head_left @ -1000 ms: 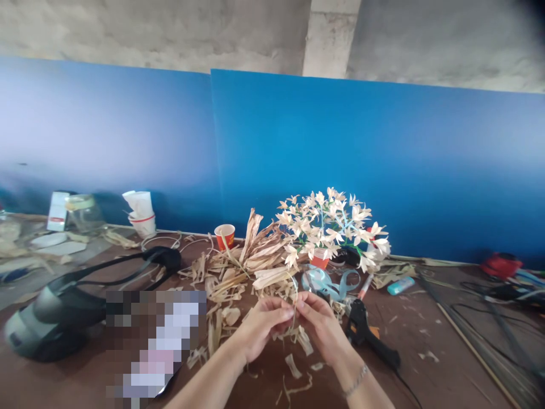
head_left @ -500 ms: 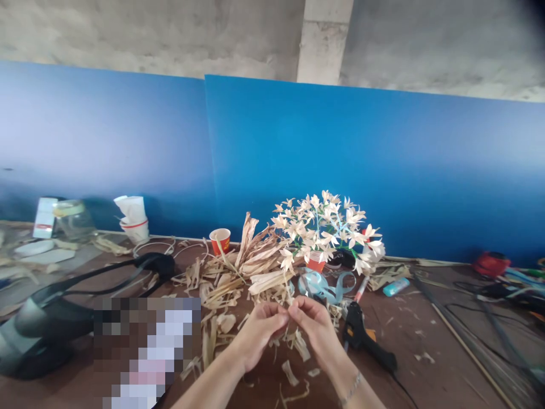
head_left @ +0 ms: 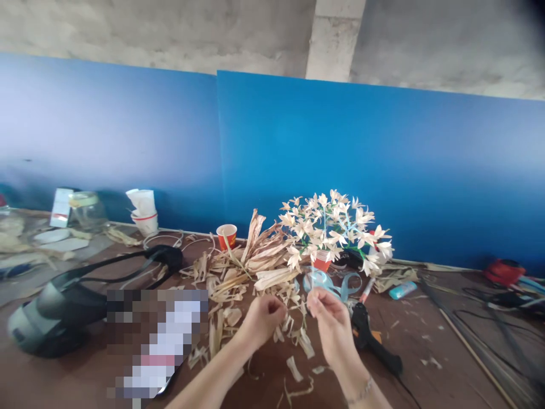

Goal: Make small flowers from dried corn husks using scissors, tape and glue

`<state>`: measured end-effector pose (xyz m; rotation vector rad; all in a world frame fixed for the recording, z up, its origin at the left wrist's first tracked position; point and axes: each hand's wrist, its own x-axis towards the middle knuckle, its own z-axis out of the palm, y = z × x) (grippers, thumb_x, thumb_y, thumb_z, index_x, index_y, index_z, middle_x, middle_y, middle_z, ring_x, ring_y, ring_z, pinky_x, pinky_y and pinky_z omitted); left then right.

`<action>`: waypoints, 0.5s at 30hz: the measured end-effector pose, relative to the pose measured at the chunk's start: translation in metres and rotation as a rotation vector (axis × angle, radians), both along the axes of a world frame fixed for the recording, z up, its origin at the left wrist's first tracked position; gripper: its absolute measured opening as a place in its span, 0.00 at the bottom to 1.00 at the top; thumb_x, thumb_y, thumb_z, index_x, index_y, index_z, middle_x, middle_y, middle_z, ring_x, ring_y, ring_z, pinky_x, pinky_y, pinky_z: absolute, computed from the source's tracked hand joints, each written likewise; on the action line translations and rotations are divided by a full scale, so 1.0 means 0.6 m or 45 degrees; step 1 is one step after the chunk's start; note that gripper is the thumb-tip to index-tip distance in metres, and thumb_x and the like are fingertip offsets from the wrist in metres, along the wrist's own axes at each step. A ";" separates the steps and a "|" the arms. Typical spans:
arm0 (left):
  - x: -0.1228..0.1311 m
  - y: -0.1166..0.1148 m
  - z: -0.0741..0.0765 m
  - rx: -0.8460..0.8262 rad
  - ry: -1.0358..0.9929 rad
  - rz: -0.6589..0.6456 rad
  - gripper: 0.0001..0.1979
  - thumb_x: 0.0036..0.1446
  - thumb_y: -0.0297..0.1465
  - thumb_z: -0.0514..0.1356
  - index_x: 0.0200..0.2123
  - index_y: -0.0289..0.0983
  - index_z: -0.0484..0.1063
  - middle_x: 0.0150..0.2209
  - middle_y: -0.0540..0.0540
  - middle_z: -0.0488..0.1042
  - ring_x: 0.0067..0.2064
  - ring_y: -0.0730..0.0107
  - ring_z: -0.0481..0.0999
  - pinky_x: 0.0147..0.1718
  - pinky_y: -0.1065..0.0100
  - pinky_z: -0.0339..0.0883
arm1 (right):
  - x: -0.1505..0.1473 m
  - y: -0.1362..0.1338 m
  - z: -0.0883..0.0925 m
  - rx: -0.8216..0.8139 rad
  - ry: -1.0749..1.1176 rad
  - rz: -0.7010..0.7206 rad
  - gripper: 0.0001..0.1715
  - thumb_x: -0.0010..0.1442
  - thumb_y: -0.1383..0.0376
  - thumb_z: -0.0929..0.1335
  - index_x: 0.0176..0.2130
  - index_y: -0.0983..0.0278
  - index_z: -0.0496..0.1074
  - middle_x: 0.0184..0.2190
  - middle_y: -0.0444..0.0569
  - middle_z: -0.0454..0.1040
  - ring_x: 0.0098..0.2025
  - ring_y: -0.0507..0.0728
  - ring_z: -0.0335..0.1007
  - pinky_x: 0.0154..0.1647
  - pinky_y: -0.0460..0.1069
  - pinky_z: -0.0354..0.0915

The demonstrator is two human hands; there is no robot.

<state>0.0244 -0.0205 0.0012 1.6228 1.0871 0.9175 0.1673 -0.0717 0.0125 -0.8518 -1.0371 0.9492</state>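
My left hand (head_left: 264, 319) is closed, fingers curled and pinched, over the loose scraps; what it grips, if anything, is too small to make out. Apart from it on the right, my right hand (head_left: 330, 318) is closed in a pinch, its contents also unclear. Beyond both hands lie dried husks (head_left: 268, 250) and husk strips (head_left: 230, 287) in a heap. Pale husk flowers (head_left: 326, 227) on green stems stand in a red cup (head_left: 322, 261). Light blue ribbon (head_left: 340, 284) lies coiled just behind my right hand.
A black glue gun (head_left: 377, 343) lies right of my right hand, its cord trailing forward. To the left are a dark headset-like device (head_left: 55, 318) and a pixelated phone (head_left: 164, 346). An orange paper cup (head_left: 226, 236), white cups (head_left: 145, 221) and a jar (head_left: 88, 210) stand behind.
My hands have moved apart, with a gap now between their fingertips. The view has shifted slightly, so the table items appear farther right.
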 end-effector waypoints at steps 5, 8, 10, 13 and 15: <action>-0.037 0.038 0.002 0.232 0.009 0.408 0.12 0.46 0.36 0.55 0.24 0.34 0.73 0.19 0.50 0.70 0.23 0.69 0.67 0.23 0.72 0.56 | 0.022 0.007 0.005 -0.057 0.373 0.106 0.12 0.50 0.61 0.70 0.22 0.64 0.65 0.22 0.43 0.59 0.25 0.50 0.53 0.24 0.45 0.54; -0.058 0.052 0.004 0.300 0.012 0.635 0.13 0.46 0.37 0.55 0.26 0.34 0.73 0.22 0.48 0.73 0.25 0.66 0.70 0.26 0.71 0.59 | 0.027 0.008 0.010 -0.086 0.534 0.149 0.11 0.49 0.62 0.70 0.23 0.63 0.66 0.23 0.42 0.58 0.25 0.50 0.54 0.22 0.45 0.55; -0.067 0.055 0.004 0.303 0.012 0.756 0.13 0.47 0.37 0.55 0.27 0.34 0.73 0.22 0.47 0.73 0.26 0.65 0.71 0.26 0.70 0.60 | 0.028 0.007 0.011 -0.107 0.614 0.182 0.10 0.48 0.62 0.71 0.24 0.63 0.66 0.23 0.42 0.58 0.25 0.49 0.54 0.22 0.44 0.55; -0.079 0.061 0.001 0.268 -0.049 0.958 0.14 0.47 0.38 0.55 0.29 0.34 0.73 0.24 0.45 0.75 0.28 0.62 0.72 0.28 0.69 0.61 | 0.031 0.007 0.011 -0.130 0.730 0.209 0.09 0.48 0.63 0.71 0.25 0.62 0.66 0.23 0.42 0.58 0.26 0.49 0.55 0.23 0.44 0.57; -0.088 0.069 -0.005 0.280 -0.124 1.038 0.15 0.47 0.39 0.55 0.30 0.33 0.74 0.27 0.43 0.76 0.31 0.61 0.73 0.30 0.68 0.62 | 0.034 0.007 0.009 -0.144 0.758 0.213 0.08 0.48 0.63 0.70 0.25 0.62 0.67 0.23 0.42 0.58 0.26 0.50 0.56 0.23 0.45 0.57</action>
